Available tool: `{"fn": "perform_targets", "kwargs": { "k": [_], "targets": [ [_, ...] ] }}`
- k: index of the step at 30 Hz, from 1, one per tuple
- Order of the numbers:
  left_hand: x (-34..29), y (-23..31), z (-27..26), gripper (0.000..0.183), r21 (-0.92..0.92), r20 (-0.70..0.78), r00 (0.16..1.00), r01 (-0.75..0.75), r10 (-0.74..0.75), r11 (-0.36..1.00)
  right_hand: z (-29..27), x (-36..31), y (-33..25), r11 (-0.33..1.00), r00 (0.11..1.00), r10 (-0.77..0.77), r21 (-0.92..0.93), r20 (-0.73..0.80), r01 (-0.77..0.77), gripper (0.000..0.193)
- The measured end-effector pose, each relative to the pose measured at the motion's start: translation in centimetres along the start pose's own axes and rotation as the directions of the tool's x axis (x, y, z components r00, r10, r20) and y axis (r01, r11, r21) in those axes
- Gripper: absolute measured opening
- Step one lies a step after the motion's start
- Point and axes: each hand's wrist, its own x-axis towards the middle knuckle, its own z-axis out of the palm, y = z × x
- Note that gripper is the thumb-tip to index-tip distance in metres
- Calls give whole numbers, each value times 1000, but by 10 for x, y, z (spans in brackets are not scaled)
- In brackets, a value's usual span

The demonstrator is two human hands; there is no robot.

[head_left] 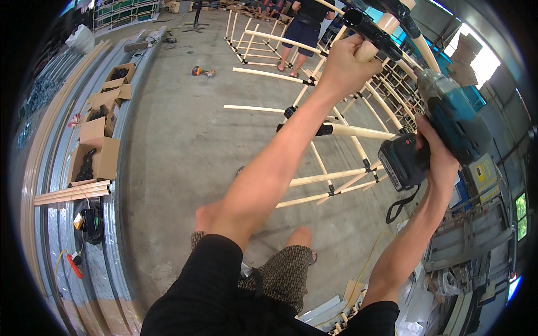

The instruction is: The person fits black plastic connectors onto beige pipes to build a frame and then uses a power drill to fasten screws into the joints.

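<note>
High up ahead, my left hand (348,68) is wrapped around the end of a cream-coloured pipe (367,52), right below a black pipe joint (372,35). My right hand (440,154) grips the handle of a teal and black cordless drill (457,115). The drill's nose is raised close to the joint and is slightly blurred; whether its tip touches anything I cannot tell. A black battery (404,162) sits at the drill's base, with a wrist strap (402,207) hanging from it. Below my hands stands a frame of cream pipes (358,131) with black joints.
To the left, long wrapped profiles (112,274) carry open cardboard boxes (103,157) of black parts and short cream pipes (73,193). An orange power tool (203,71) lies on the concrete floor (179,129). A person (305,28) stands beyond the frame. Metal racks (471,241) line the right.
</note>
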Motion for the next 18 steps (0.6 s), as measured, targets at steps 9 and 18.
{"fn": "perform_targets", "kwargs": {
  "k": [9,18],
  "targets": [
    [7,14,-6,39,320,83,995,29,-59,947,-7,5,-7,989,986,-128,-61,105,135,20],
    [1,20,-9,16,392,72,995,38,-72,919,13,-10,12,954,954,-297,43,-32,298,18]
  ]
}}
